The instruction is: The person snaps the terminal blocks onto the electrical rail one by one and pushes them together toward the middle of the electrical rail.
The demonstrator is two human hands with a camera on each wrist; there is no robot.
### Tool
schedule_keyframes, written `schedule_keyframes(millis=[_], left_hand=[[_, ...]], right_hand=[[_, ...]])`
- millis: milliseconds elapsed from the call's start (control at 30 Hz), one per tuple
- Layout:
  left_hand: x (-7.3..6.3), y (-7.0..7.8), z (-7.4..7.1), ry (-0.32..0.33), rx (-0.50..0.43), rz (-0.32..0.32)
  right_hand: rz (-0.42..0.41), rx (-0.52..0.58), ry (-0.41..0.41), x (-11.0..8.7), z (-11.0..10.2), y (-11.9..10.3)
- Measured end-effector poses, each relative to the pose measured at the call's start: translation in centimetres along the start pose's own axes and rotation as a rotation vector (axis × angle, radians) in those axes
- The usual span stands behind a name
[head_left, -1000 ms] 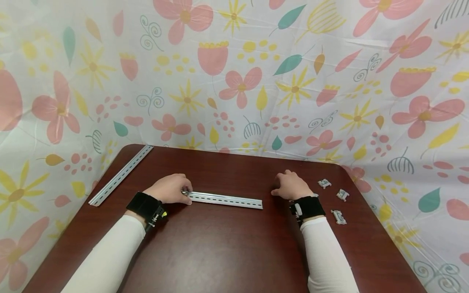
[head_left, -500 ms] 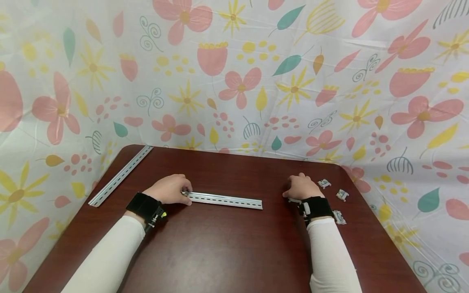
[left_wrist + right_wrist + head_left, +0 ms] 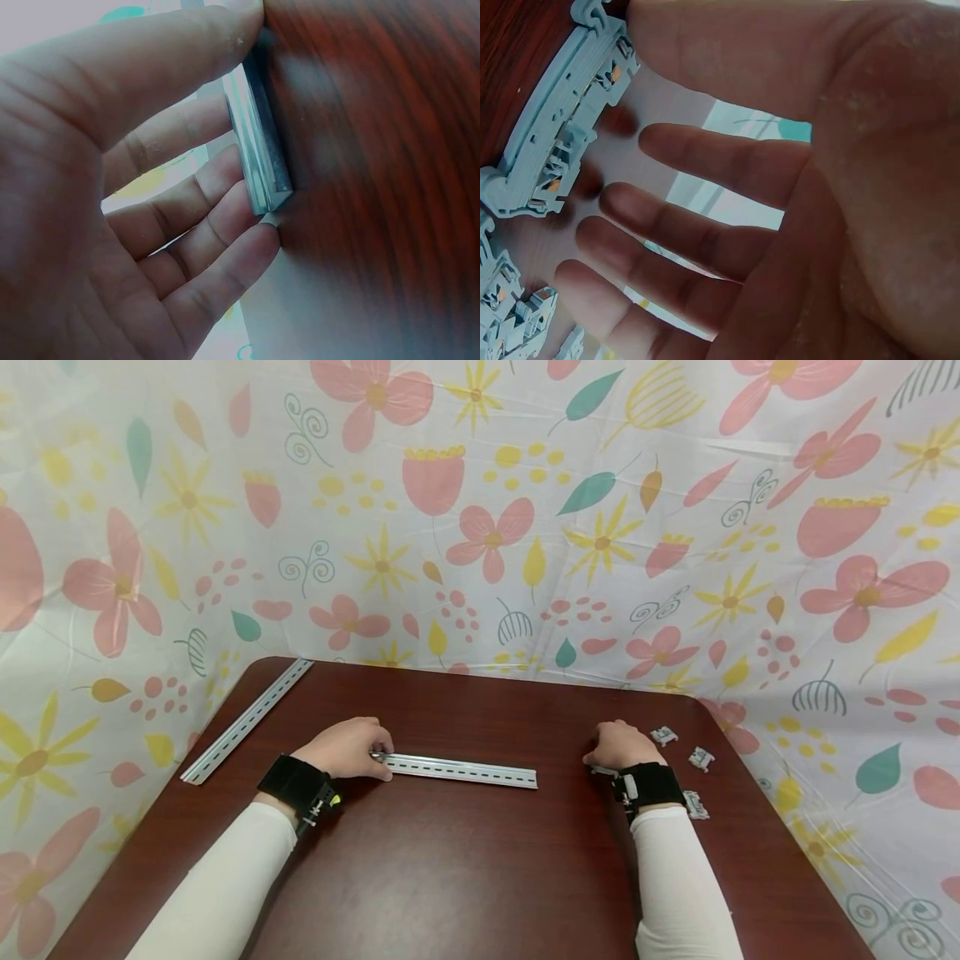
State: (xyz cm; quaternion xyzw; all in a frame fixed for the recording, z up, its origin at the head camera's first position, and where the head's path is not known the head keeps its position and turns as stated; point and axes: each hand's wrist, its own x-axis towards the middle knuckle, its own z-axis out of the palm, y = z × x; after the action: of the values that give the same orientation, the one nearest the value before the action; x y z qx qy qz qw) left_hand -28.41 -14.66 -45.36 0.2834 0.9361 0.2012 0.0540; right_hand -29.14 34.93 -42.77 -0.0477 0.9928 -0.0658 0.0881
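Note:
My left hand [image 3: 347,748] grips the left end of a slotted metal DIN rail [image 3: 457,768] that lies across the middle of the table. In the left wrist view, the thumb is on one side of the DIN rail [image 3: 259,150] and the fingertips reach its other side. My right hand [image 3: 626,747] is low over the table, beyond the rail's right end, fingers spread and fairly straight. A grey DIN rail terminal block [image 3: 562,120] lies in front of its fingertips in the right wrist view, with the thumb tip right at one end. The other fingertips stay apart from that block.
A second slotted DIN rail [image 3: 247,720] lies slanted along the table's left edge. Several more terminal blocks lie right of my right hand: one at the back [image 3: 663,736], another [image 3: 701,759] nearer the right edge, and one [image 3: 695,805] beside the wrist strap. A patterned curtain [image 3: 480,527] hangs behind the table.
My right hand has moved right and slightly toward me, over a terminal block, and has nearly stopped in the last half second. My left hand and the rail have stayed in place.

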Motion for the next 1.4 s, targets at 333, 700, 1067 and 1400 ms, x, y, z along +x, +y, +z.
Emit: schedule_keyframes(millis=[333,700,1067,1400], left_hand=[[-0.12,0.16,-0.10,0.000,0.006,0.005],[-0.07,0.23,-0.10,-0.001,0.002,-0.003],[0.05,-0.07,0.11,-0.011,0.003,-0.020],[0.14,-0.01,0.08,-0.015,0.007,-0.016]], right_hand=[[0.025,0.031,-0.042,0.27,-0.02,0.10],[0.091,0.075,-0.080,-0.59,-0.67,-0.43],[0.089,0.104,-0.067,-0.42,-0.24,-0.30],[0.062,0.122,-0.054,-0.38,-0.34,-0.42]])
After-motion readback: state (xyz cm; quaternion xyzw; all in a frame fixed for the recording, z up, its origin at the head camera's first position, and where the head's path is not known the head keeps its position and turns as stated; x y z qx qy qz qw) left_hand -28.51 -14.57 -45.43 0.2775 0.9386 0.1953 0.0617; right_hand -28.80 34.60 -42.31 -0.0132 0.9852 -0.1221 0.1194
